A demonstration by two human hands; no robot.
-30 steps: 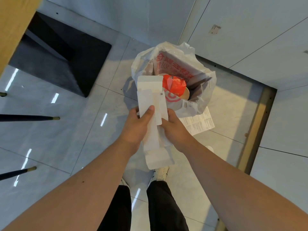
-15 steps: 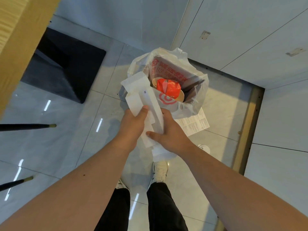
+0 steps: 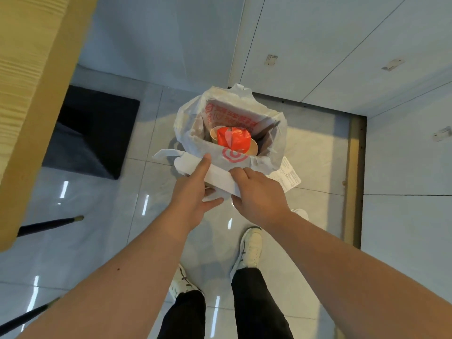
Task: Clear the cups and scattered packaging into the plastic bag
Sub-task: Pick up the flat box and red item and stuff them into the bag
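Folding a flat white box point(image 3: 215, 176) small is the step in hand, so that it can be put into the plastic bag point(image 3: 230, 133). The white box is held by both hands just in front of the bag. The left hand point(image 3: 193, 192) is closed on the box's left end, with the thumb pressed along the top. The right hand point(image 3: 259, 194) is closed on the box's right end, with the fingers curled over its edge. A loose flap of the box sticks out at about 9 o'clock from the left hand.

The plastic bag stands open on the floor point(image 3: 97, 241), at 12 o'clock from the hands and very near them. The box is just beside the bag's near rim; whether it touches cannot be told. Inside the bag a paper cup point(image 3: 253, 148) with red wrapping point(image 3: 232, 138) in it can be seen, and a big white carton with red writing point(image 3: 230, 113) behind it.

For the next move, the box most likely has to be lifted over the near rim and pushed down beside the cup. The bag is soft, so its rim could be pushed shut if the box is not raised high enough.

A printed paper slip point(image 3: 288, 176) lies on the floor at 3 o'clock from the bag. It may have to be picked up later.
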